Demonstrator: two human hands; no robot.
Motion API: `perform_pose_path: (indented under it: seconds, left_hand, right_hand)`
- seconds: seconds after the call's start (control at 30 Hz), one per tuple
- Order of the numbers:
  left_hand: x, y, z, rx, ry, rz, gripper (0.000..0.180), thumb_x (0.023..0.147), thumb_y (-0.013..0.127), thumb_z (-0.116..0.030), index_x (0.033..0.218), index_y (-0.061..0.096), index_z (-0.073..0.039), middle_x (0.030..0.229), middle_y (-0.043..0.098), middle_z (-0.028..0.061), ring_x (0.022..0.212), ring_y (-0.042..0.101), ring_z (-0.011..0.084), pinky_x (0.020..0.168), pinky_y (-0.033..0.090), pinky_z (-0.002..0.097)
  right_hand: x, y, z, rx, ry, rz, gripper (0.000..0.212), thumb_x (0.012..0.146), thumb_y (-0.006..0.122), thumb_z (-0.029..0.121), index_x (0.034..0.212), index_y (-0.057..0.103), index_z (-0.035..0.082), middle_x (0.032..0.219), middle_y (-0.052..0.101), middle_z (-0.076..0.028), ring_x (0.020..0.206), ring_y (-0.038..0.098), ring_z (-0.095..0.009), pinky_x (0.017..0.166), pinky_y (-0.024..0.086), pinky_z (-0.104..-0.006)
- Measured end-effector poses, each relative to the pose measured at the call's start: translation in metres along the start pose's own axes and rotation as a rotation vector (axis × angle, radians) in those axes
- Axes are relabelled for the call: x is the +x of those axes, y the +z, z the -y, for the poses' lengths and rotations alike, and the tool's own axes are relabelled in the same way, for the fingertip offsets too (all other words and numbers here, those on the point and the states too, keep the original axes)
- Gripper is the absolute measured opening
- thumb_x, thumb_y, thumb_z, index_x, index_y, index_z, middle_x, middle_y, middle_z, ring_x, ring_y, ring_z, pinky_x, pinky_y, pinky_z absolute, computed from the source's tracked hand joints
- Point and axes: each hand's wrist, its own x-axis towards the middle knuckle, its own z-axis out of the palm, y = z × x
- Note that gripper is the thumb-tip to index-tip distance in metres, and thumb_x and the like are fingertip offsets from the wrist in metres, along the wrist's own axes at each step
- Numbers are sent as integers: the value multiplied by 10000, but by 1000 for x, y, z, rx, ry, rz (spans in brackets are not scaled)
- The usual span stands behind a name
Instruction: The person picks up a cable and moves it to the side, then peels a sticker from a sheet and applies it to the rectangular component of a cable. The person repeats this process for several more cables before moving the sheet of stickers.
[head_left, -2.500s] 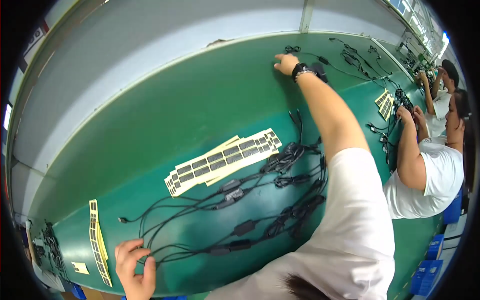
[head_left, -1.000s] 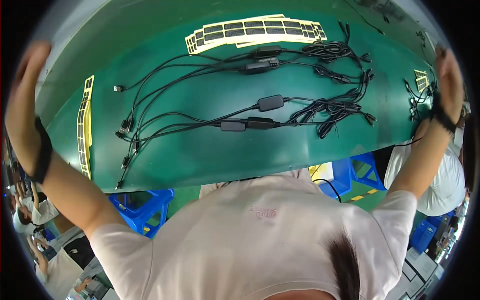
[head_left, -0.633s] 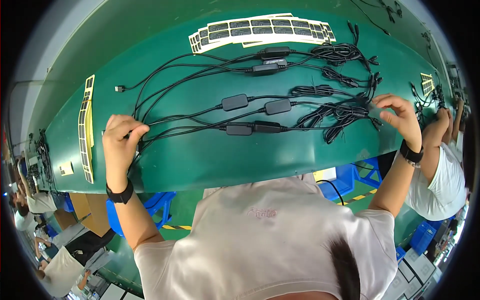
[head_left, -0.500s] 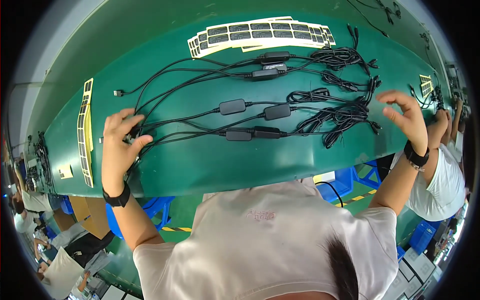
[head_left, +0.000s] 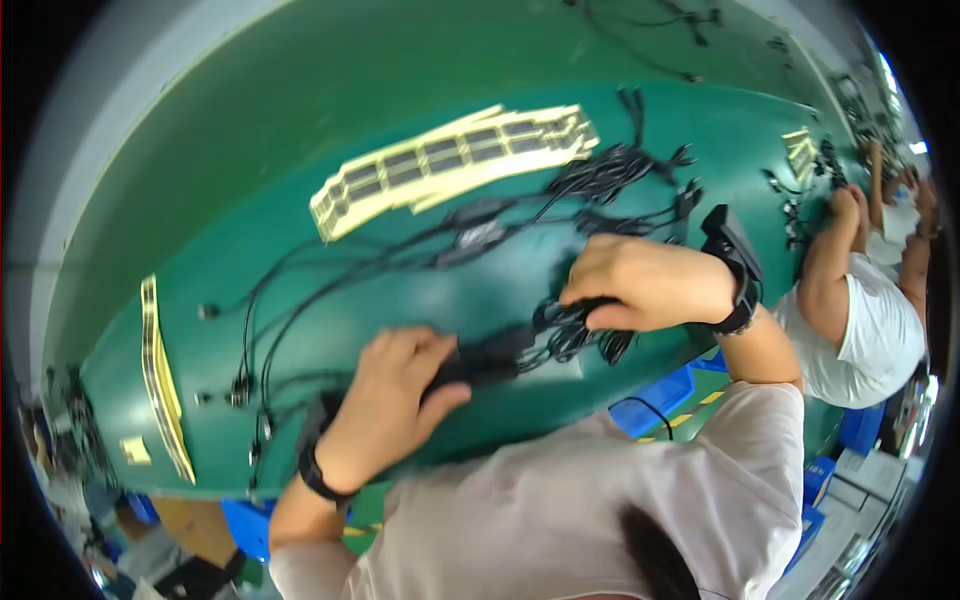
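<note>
My left hand (head_left: 395, 395) is closed around the near group of black cables, at their flat in-line boxes (head_left: 495, 355). Its fingers partly hide those boxes, and motion blurs them. On the same group, my right hand (head_left: 650, 285) grips the coiled, tied cable bundles (head_left: 570, 330), which hang out under its fingers. The USB plug ends (head_left: 262, 425) of these cables trail to the left near the table's front edge. Behind my hands lies a second group of black cables (head_left: 330, 285), with its own boxes (head_left: 475, 230) and coils (head_left: 605, 172).
Overlapping sheets of dark labels on yellowish backing (head_left: 440, 160) lie farther back on the green table (head_left: 200, 345). A narrow label strip (head_left: 160, 380) lies at left. More cables (head_left: 650, 20) are at the back. Another person (head_left: 870, 310) works at right, and a blue stool (head_left: 655, 400) stands below.
Both hands have come inward and closed on the near cables, my left from the plug ends, my right from open air. Those cables are now bunched together nearer me. The view has tilted.
</note>
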Motion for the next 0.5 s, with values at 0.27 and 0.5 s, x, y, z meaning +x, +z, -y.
perform_pose_path:
  seconds: [0.27, 0.5]
  left_hand:
    - [-2, -12, 7, 87, -96, -96, 331, 708, 714, -58, 1019, 617, -1, 989, 582, 144, 904, 532, 344, 794, 447, 393]
    - [4, 3, 16, -6, -56, -104, 175, 701, 715, -47, 859, 650, -11, 833, 600, 123, 786, 561, 318, 693, 469, 379]
  right_hand:
    - [-14, -102, -135, 38, 408, -534, 304, 842, 662, 190, 1089, 637, 15, 913, 683, -98, 837, 644, -178, 752, 509, -301]
    - [54, -108, -252, -353, 647, -610, 302, 806, 658, 275, 966, 689, 21, 949, 683, -170, 881, 654, -302, 784, 515, -372]
